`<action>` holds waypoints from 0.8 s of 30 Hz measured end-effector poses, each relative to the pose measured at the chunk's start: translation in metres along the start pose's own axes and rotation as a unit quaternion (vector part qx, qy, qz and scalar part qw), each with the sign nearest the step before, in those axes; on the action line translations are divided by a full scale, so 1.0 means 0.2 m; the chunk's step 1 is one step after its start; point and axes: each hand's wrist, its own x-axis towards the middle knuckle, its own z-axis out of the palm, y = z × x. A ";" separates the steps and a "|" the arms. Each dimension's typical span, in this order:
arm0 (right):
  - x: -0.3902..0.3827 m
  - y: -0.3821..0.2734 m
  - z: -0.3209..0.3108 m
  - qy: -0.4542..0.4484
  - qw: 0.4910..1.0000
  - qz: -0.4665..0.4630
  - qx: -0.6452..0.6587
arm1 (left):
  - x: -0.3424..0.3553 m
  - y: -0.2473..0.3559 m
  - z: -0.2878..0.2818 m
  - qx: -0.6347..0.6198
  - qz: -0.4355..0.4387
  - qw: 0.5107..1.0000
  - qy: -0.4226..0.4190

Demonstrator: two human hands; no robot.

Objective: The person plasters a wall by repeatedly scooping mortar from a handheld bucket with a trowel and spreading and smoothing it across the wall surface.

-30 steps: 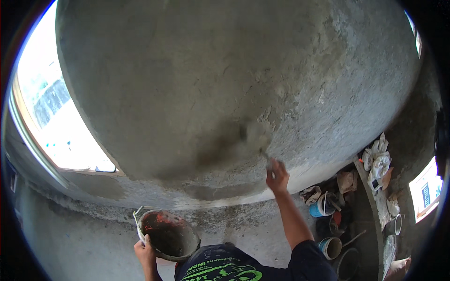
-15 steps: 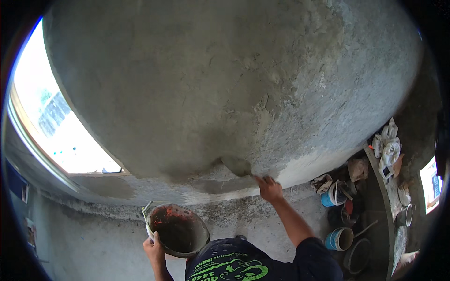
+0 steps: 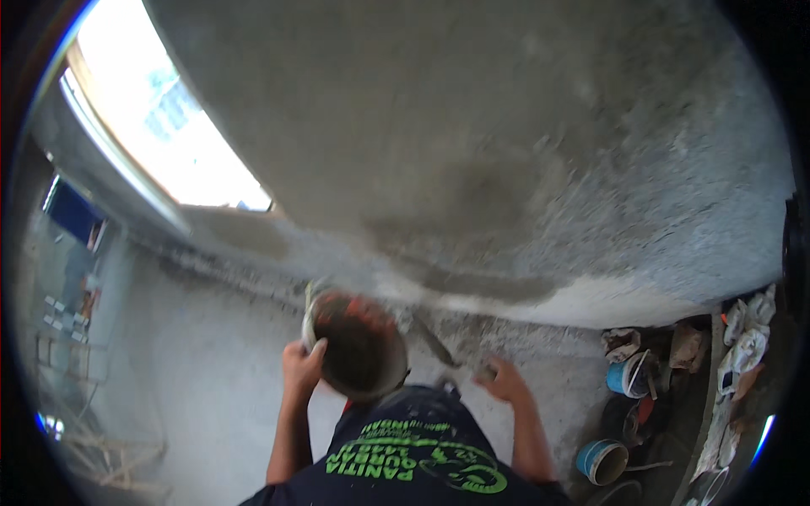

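Note:
My left hand (image 3: 301, 369) grips the rim of a round mortar bucket (image 3: 391, 358) with its thumb over the edge. The bucket is tilted, showing a dark inside with reddish stains and grey mortar. My right hand (image 3: 506, 381) is closed round the handle of a trowel (image 3: 435, 343), slightly smeared by motion. The trowel's narrow-looking blade points toward the bucket and stands just right of it, apart from the wall. Ahead rises a grey plastered wall (image 3: 405, 126), with a darker damp patch (image 3: 485, 285) along its lower part.
A bright window opening (image 3: 177, 126) is at the upper left. At the lower right stand a blue pail (image 3: 626, 378), another blue pail (image 3: 595, 462) and crumpled sacks. White bags (image 3: 749, 347) lie on a ledge there. Wooden framing (image 3: 110, 451) shows at lower left.
My right hand has drawn the trowel off the wall and down toward the bucket. My head view has shifted, so the window and wall appear further right.

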 end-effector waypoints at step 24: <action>0.17 -0.83 -0.38 -0.189 0.918 -0.118 -0.327 | -0.16 0.43 0.26 0.015 0.115 0.988 -0.105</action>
